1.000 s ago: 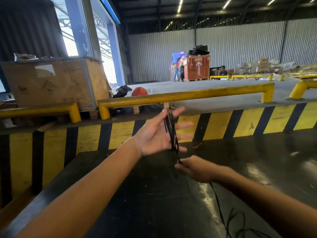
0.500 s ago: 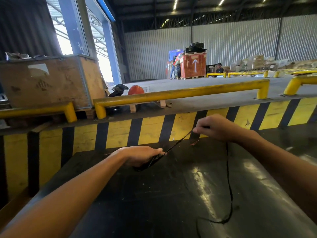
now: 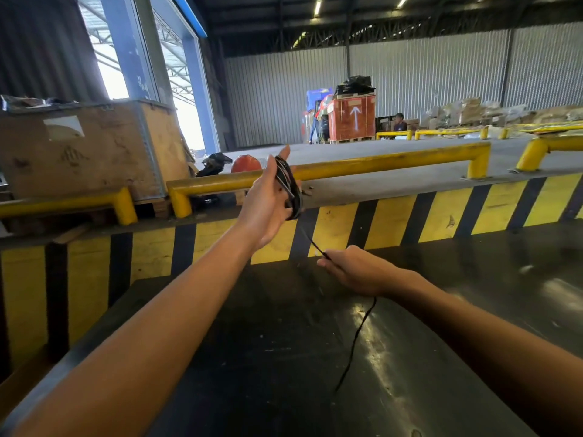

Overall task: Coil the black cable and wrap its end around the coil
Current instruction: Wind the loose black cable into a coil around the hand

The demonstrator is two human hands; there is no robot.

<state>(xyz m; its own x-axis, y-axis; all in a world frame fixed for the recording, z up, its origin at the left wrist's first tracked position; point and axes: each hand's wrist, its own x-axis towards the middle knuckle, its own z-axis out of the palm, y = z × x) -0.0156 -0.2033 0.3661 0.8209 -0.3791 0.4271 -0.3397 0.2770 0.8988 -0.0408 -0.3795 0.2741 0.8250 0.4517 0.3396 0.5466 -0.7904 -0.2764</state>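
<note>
My left hand [image 3: 266, 200] is raised with fingers up, and several loops of the black cable form a coil [image 3: 288, 187] wound around its palm and fingers. From the coil a taut strand runs down and right into my right hand [image 3: 355, 272], which pinches it low over the black table [image 3: 284, 357]. Behind my right hand the loose tail of the black cable [image 3: 356, 339] hangs down and ends on the table surface.
A yellow-and-black striped barrier [image 3: 394, 222] borders the table's far edge, with yellow rails [image 3: 347, 167] behind it. A wooden crate [image 3: 88, 152] stands at the back left. A person sits far off by a red crate [image 3: 351, 119].
My left hand has lifted from the table with the coil around it. My right hand has dropped from high on the right to just below the coil, and the loose tail is shorter.
</note>
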